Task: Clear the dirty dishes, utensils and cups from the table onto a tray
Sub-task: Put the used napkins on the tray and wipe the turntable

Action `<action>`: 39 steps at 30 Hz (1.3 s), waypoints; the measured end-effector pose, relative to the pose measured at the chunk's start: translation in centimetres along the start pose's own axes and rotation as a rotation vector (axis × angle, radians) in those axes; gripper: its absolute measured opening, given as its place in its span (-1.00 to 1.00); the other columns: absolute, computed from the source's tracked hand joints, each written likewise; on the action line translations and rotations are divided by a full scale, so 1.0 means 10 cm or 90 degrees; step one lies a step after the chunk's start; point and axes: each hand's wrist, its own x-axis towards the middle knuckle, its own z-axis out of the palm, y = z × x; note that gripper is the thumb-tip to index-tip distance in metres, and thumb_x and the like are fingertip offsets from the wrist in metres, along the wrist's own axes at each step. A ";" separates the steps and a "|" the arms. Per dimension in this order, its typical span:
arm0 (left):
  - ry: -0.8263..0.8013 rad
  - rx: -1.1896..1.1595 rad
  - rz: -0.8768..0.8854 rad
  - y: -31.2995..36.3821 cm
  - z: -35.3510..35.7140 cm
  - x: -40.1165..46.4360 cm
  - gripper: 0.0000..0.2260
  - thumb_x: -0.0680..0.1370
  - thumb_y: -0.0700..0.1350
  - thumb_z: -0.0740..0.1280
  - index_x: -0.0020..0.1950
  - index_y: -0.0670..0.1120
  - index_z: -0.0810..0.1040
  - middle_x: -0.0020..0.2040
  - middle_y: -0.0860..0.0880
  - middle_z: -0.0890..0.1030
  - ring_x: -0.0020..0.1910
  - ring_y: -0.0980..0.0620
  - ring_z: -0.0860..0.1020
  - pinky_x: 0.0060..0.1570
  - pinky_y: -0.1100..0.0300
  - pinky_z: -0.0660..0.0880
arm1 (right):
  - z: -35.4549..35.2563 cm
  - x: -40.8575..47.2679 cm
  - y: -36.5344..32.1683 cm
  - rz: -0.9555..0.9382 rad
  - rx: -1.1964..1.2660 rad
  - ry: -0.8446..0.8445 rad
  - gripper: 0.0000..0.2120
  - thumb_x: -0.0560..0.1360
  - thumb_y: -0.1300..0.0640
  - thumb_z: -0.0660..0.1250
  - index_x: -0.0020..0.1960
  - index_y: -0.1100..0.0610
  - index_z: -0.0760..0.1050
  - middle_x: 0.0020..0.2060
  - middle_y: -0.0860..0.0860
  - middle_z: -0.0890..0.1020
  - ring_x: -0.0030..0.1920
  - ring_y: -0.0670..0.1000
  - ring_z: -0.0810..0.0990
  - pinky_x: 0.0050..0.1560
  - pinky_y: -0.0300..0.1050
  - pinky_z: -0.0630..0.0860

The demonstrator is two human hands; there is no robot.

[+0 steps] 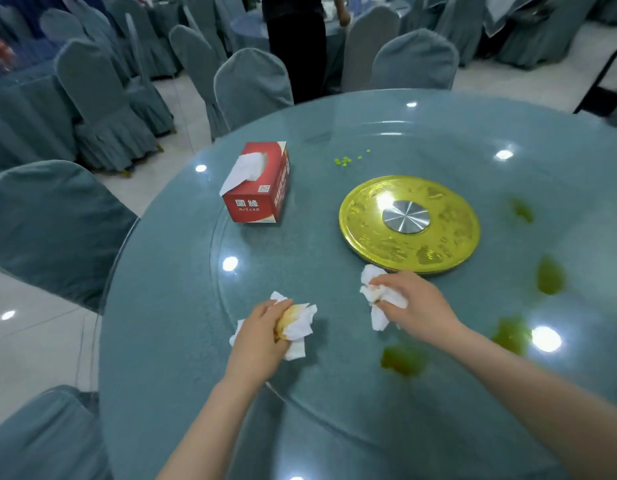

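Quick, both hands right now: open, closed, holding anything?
Left hand: closed, gripping a stained crumpled tissue.
Right hand: closed, gripping another crumpled tissue.

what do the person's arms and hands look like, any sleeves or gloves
Both arms are bare as far as the view shows, from the bottom edge to the wrists: no sleeves in view. The left hand and right hand wear no gloves. No watch, bracelet or ring shows on either.
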 end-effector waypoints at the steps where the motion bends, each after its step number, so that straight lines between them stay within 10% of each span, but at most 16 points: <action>1: -0.004 -0.002 0.019 0.13 -0.01 -0.04 -0.48 0.46 -0.19 0.32 0.41 0.08 0.39 0.37 0.08 0.37 0.28 0.09 0.40 0.16 0.25 0.32 | -0.16 -0.20 0.01 -0.002 -0.012 0.024 -0.71 0.46 -0.25 0.21 0.03 -0.10 0.50 -0.13 -0.32 0.57 -0.09 -0.26 0.47 -0.24 -0.34 0.42; 6: -0.062 0.009 0.136 0.87 0.05 -0.19 -0.49 0.46 -0.17 0.35 0.41 0.05 0.40 0.38 0.02 0.39 0.32 0.03 0.38 0.25 0.21 0.32 | -0.88 -1.17 0.25 0.103 -0.041 0.155 -0.71 0.40 0.05 0.45 0.02 -0.28 0.52 0.08 -0.23 0.41 0.02 -0.15 0.46 -0.02 -0.17 0.38; 11: -0.115 0.030 0.255 1.66 0.30 -0.42 -0.46 0.43 -0.18 0.38 0.40 0.08 0.41 0.40 0.04 0.37 0.33 0.03 0.39 0.19 0.31 0.23 | -1.59 -2.05 0.33 0.156 -0.059 0.269 -0.72 0.43 0.09 0.45 0.06 -0.19 0.52 0.01 -0.24 0.53 -0.01 -0.29 0.44 -0.02 -0.53 0.25; 21: -0.282 0.061 0.476 2.83 1.33 -1.11 -0.45 0.44 -0.30 0.29 0.41 0.03 0.41 0.38 0.00 0.39 0.32 -0.01 0.39 0.30 0.26 0.27 | -1.86 -3.99 0.90 0.441 -0.116 0.371 -0.71 0.49 0.03 0.35 0.19 -0.14 0.42 0.10 -0.21 0.48 0.07 -0.14 0.43 0.05 -0.09 0.42; 33: -0.542 0.069 0.364 2.98 2.47 -1.57 -0.06 0.34 -0.04 0.54 0.54 0.18 0.02 0.43 0.08 0.34 0.27 0.09 0.43 0.24 0.26 0.36 | -1.57 -4.49 1.35 0.565 -0.054 0.265 -0.41 0.41 -0.06 0.42 0.40 -0.12 0.33 0.37 -0.11 0.41 0.38 -0.02 0.34 0.36 0.06 0.33; 39: -0.466 0.054 0.364 2.82 2.32 -1.43 -0.11 0.36 0.14 0.49 0.53 0.23 0.00 0.48 0.21 0.26 0.37 0.13 0.35 0.24 0.33 0.28 | -1.54 -4.22 1.35 0.514 -0.080 0.299 -0.68 0.50 0.10 0.35 0.25 -0.05 0.48 0.43 -0.02 0.30 0.42 0.00 0.25 0.40 -0.03 0.23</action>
